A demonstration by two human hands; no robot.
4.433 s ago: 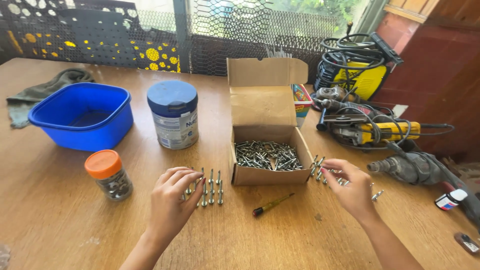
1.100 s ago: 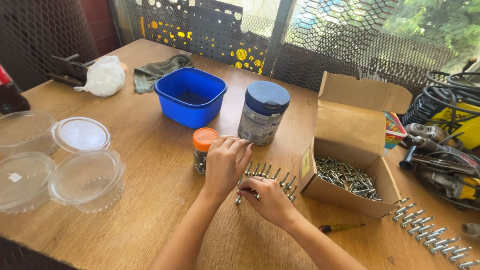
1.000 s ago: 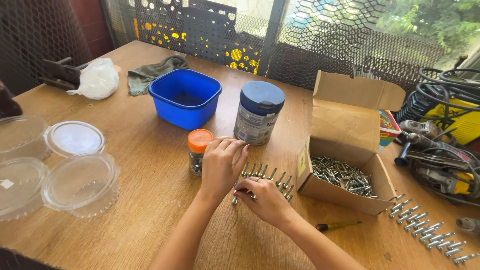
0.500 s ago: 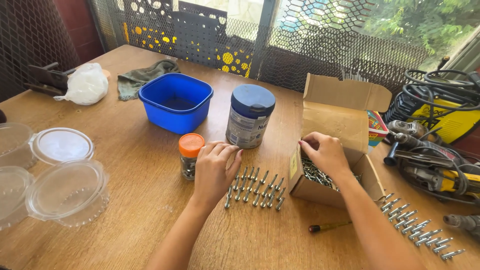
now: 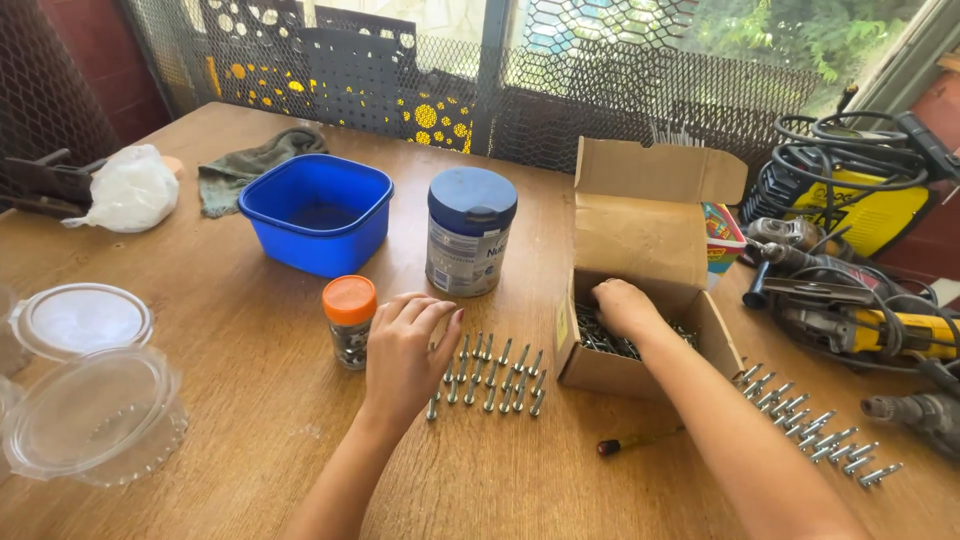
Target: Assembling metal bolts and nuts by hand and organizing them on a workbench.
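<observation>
My left hand [image 5: 403, 352] rests flat on the wooden table [image 5: 250, 460], fingers apart, beside a row of metal screws [image 5: 493, 374] laid side by side. Just left of it stands a small jar with an orange lid [image 5: 349, 320]. My right hand [image 5: 624, 305] reaches down into the open cardboard box [image 5: 640, 260], onto the loose screws [image 5: 600, 338] inside; its fingers are partly hidden, so any grip cannot be seen. A second row of screws [image 5: 810, 425] lies on the table to the right of the box.
A blue plastic tub [image 5: 318, 213] and a blue-lidded tin [image 5: 469, 243] stand behind the screws. Clear plastic containers [image 5: 90, 410] sit at the left edge. Power tools and cables [image 5: 860, 300] crowd the right side. A small screwdriver [image 5: 640, 440] lies in front of the box.
My right hand left the row of screws by my left hand and moved right into the cardboard box. My left hand stayed by the screws. The view shifted slightly.
</observation>
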